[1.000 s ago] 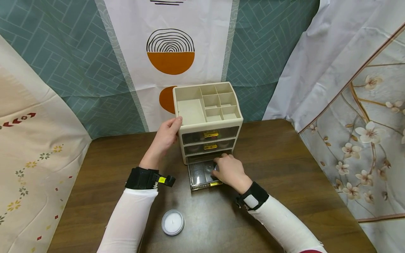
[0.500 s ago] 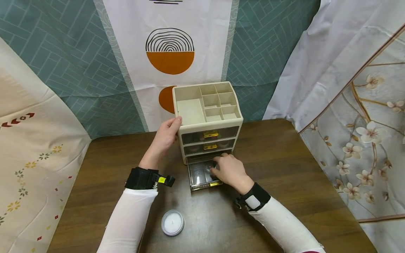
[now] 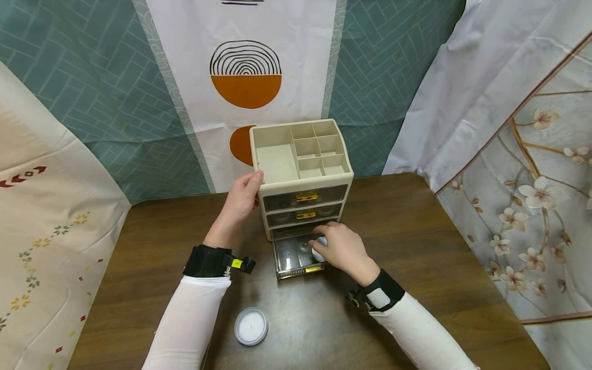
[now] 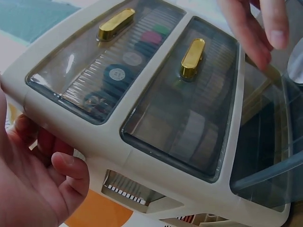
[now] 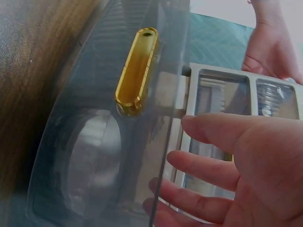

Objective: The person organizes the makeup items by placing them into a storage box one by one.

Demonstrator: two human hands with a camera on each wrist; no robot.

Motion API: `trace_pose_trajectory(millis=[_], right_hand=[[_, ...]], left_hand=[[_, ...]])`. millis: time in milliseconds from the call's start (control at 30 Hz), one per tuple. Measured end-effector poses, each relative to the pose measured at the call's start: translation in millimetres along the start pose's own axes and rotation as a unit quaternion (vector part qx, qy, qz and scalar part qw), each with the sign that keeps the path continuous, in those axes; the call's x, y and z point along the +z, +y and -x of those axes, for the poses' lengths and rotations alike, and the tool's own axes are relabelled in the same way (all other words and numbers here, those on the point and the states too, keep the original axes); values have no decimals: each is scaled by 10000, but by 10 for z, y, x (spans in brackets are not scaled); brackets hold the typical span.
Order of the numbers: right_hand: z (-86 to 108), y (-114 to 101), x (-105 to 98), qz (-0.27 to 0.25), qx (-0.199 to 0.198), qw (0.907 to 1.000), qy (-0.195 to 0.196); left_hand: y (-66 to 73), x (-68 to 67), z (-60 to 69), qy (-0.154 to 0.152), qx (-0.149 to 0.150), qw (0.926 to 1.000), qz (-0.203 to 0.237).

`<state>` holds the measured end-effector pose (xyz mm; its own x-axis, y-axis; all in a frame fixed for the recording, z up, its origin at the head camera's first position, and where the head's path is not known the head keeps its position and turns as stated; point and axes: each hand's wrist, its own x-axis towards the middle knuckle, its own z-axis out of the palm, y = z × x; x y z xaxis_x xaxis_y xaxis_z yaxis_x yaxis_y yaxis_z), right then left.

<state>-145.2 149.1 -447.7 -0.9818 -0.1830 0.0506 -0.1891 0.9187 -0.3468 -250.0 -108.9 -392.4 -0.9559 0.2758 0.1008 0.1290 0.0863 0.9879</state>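
A cream desktop drawer organizer (image 3: 302,177) stands on the table, its bottom drawer (image 3: 291,257) pulled out. My left hand (image 3: 242,198) grips its left front edge, thumb at the top rim and fingers along the side. Over the right part of the pulled-out drawer is my right hand (image 3: 342,246), fingers spread and loosely bent. Between its thumb and fingers a round white item (image 3: 320,250) shows, lying in the drawer. The right wrist view shows this item (image 5: 94,161) through the clear drawer front, apart from the fingertips.
A round white candle-like disc (image 3: 251,326) in a shallow cup lies on the wooden table (image 3: 416,246) in front. The upper drawers are closed, with gold handles (image 3: 307,196) and small items inside. Curtains (image 3: 388,61) hang behind and at both sides.
My right hand has drawn slightly to the right and its fingers have spread, so more of the round white item shows in the drawer. The left hand keeps its grip on the organizer.
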Motion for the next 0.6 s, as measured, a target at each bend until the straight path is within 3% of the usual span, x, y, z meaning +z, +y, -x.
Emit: trace_pose_trajectory(millis=[333,500,600], right_hand=[[60,150,-245,-505,109,9986,133],[7,353,-569,-1140,227,9929,269],[-52,494,-799,-1342,451,9884,550]], left_hand=[[-10,24,0,45,54,10000,-35],[7,27,8,8,10,10000,-72],[0,15,5,11,-17,9999,-99]])
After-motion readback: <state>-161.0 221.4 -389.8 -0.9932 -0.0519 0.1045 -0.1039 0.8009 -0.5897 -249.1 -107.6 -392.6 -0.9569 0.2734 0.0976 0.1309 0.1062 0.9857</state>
